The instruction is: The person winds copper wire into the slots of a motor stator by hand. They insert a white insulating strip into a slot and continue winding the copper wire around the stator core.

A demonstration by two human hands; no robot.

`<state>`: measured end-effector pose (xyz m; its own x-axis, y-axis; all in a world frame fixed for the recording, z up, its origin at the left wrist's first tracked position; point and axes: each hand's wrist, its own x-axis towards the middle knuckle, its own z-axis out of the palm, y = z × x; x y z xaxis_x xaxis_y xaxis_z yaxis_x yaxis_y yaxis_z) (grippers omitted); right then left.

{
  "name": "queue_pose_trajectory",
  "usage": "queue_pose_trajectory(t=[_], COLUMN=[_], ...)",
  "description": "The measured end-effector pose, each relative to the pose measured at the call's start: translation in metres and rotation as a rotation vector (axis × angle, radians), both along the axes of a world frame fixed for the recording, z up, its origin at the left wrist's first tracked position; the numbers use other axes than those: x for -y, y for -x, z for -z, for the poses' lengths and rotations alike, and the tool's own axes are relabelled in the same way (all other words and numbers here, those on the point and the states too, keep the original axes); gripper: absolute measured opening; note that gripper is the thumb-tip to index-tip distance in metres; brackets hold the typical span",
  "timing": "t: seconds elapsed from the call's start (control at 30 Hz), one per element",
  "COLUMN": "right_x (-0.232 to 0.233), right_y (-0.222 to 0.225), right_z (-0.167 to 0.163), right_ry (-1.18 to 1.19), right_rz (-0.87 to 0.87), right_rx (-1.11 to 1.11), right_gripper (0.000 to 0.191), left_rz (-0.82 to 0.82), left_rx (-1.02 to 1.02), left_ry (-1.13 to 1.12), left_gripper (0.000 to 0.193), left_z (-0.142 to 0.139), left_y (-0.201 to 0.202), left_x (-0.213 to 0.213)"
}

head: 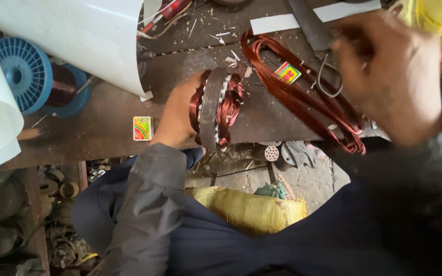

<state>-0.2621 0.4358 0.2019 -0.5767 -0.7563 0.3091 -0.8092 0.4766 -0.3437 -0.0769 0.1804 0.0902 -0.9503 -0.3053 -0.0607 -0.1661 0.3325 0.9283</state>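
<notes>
Left hand (177, 120) grips the round grey steel stator wound with copper wire (216, 108) by its rim: likely heavy, rigid; windings fragile. Right hand (390, 76), right of stator, blurred; grip cannot tell.

A single head-worn camera looks steeply down from above the person's torso onto the near edge of the workbench (103, 128). The view is close: the forearms fill the lower frame, and the floor shows beneath the bench edge. No second view is available for overlap.
</notes>
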Motion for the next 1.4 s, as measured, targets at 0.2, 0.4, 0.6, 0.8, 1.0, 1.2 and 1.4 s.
queue_pose_trajectory(t=[0.2, 0.4, 0.6, 0.8, 1.0, 1.2, 1.4], right_x=[0.017, 0.010, 0.013, 0.006, 0.005, 0.018, 0.007], right_y=[0.035, 0.061, 0.080, 0.090, 0.092, 0.078, 0.061], right_z=[0.055, 0.083, 0.092, 0.096, 0.097, 0.077, 0.033], right_ry=[-0.032, -0.163, -0.388, -0.306, -0.416, -0.407, -0.008], right_rz=[0.034, -0.098, -0.068, 0.019, -0.051, -0.056, 0.032], right_rx=[-0.333, -0.319, -0.448, -0.493, -0.641, -0.896, -0.706], right_gripper=[0.026, 0.038, 0.014, 0.012, 0.012, 0.011, 0.005], left_rz=[-0.050, 0.011, -0.030, -0.177, -0.355, -0.429, -0.405], left_rx=[-0.081, -0.182, -0.143, -0.201, -0.309, -0.514, -0.614], left_ry=[-0.542, -0.318, -0.229, -0.101, -0.176, -0.165, -0.020], left_gripper=[0.058, 0.073, 0.058, 0.048, 0.040, 0.033, 0.026], left_z=[-0.014, -0.022, -0.028, -0.027, -0.032, -0.033, -0.053], left_y=[0.000, -0.003, -0.005, 0.001, -0.006, -0.010, -0.006], left_x=[-0.008, 0.000, 0.006, 0.010, 0.009, 0.008, -0.003])
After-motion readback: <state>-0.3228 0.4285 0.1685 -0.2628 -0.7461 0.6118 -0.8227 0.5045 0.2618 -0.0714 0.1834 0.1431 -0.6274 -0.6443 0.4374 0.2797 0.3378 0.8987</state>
